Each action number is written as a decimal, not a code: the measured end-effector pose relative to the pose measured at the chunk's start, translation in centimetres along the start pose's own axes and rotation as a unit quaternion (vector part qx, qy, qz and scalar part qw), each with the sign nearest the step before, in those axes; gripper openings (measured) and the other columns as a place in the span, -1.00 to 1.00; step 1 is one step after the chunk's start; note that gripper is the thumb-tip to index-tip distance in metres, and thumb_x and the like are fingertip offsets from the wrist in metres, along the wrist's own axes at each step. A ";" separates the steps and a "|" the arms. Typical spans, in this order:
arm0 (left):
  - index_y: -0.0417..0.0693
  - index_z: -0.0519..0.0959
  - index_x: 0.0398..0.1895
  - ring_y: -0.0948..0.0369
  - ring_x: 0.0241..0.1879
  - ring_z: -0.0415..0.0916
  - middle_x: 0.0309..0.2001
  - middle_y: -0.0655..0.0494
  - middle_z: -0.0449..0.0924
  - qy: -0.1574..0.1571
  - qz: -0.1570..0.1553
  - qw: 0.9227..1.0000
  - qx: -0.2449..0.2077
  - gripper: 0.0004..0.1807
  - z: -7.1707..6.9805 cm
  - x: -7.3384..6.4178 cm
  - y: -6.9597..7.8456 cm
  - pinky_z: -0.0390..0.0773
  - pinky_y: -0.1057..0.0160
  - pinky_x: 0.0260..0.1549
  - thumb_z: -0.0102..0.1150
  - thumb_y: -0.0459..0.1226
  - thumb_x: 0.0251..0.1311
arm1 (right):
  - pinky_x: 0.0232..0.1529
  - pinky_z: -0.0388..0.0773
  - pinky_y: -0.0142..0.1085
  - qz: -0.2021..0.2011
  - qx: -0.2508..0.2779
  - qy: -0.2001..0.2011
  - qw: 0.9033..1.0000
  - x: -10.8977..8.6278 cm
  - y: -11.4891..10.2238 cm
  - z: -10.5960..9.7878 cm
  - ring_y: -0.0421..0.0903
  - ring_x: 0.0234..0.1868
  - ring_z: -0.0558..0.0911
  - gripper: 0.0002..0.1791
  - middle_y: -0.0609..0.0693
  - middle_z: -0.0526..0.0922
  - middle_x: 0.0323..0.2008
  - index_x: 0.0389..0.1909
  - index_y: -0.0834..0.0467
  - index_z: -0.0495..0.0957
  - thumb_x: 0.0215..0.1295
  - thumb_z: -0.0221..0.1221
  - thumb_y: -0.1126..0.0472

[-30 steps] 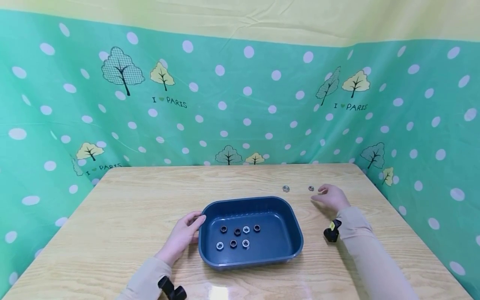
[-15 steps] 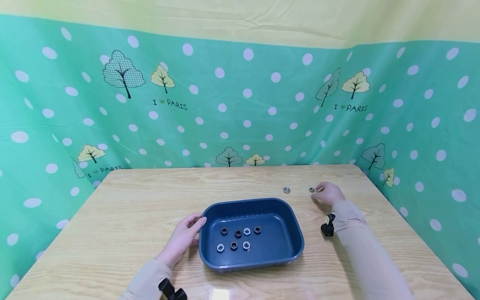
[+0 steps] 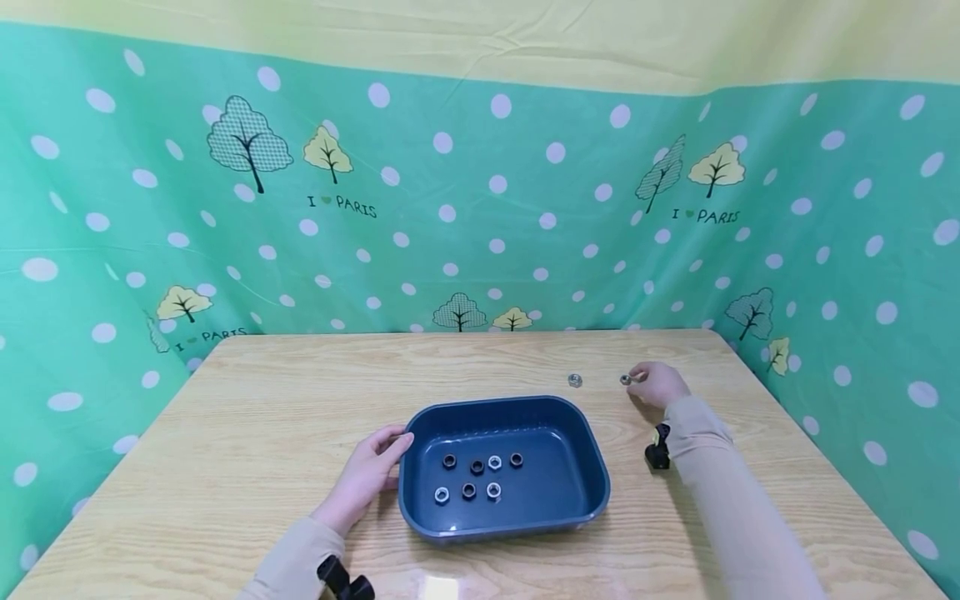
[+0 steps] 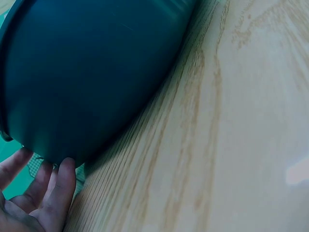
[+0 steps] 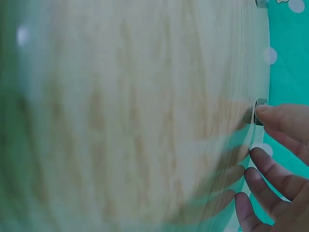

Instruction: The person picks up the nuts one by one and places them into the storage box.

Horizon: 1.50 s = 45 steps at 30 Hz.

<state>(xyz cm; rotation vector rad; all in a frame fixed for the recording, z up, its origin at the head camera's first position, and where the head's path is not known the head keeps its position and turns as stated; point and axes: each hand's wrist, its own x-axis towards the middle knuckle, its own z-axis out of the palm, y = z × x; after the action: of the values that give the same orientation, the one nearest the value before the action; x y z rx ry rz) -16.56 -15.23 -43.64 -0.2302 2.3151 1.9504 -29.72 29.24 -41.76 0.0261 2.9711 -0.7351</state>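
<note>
A dark blue rectangular tray stands on the table with several dark and silver hex nuts on its floor. My left hand holds its left end, thumb at the rim and the other fingers against the outer wall; the left wrist view shows those fingertips by the tray's wall. Beyond the tray's right end, my right hand pinches a small silver nut that stays at table level. In the right wrist view a fingertip partly covers this nut, while the remaining fingers are spread below.
Another silver nut lies on the table to the left of the pinched one, behind the tray. The wood-grain table ends at a green dotted curtain at the back and both sides.
My right hand has moved slightly left and away from me, closing its fingertips onto the small nut. The left hand and the tray have stayed in place.
</note>
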 end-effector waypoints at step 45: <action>-0.29 0.39 0.19 0.11 -0.05 0.54 0.08 -0.23 0.51 -0.006 0.008 1.000 -0.006 -0.48 0.0 0.0 0.1 0.69 0.08 -0.28 0.05 -0.10 0.33 | -0.28 0.47 -0.13 -0.020 -0.011 -0.009 1.000 0.6 -1.0 -0.2 0.06 -0.28 0.50 -0.79 0.19 0.57 -0.31 -0.32 0.29 0.51 0.24 0.15 0.18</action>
<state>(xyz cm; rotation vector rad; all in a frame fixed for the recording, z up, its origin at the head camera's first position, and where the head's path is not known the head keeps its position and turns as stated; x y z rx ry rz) -16.54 -15.21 -43.58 -0.2022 2.3061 1.9673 -30.33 28.47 -41.15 -0.0417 2.9707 -0.7034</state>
